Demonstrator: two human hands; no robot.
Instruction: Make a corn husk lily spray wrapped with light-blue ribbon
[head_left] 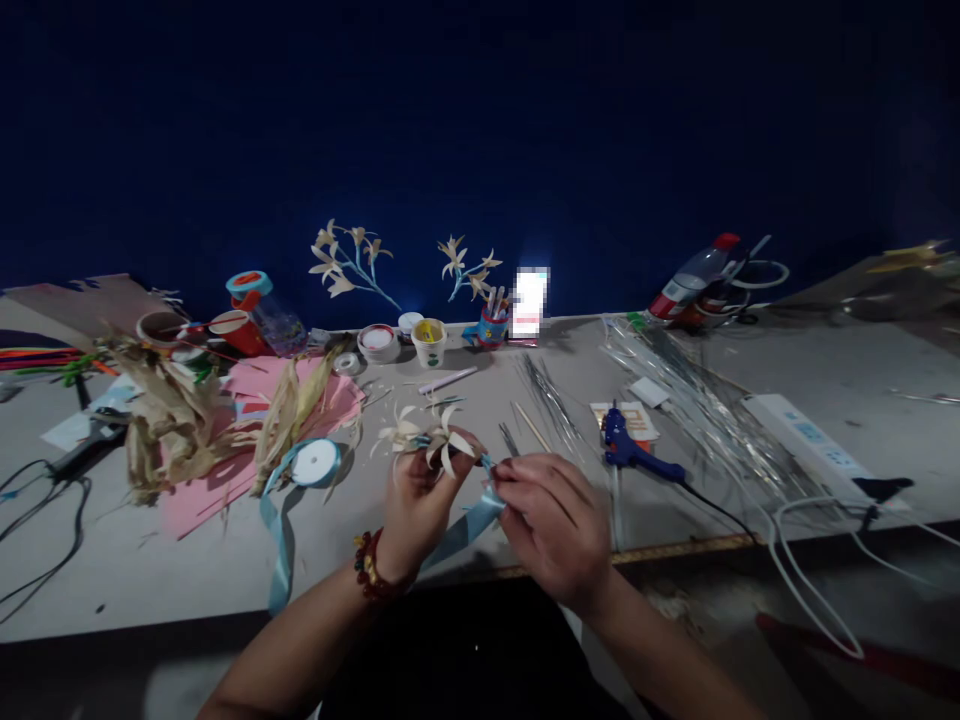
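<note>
Cream-petalled artificial flowers stick out above my left hand, whose fingers are closed around their stems. My right hand pinches a light blue ribbon beside the blue-wrapped stem end, just right of the left hand. The ribbon hangs below and between both hands. Left of them, a ribbon spool lies on the table with a loose blue tail curling toward the front edge. Dried corn husks lie on pink paper farther left.
A blue glue gun with its cord lies right of my hands. Thin wires and clear-wrapped bundles spread beyond. Along the back stand finished flower sprays, tubs, a pen cup, a lit phone and a bottle.
</note>
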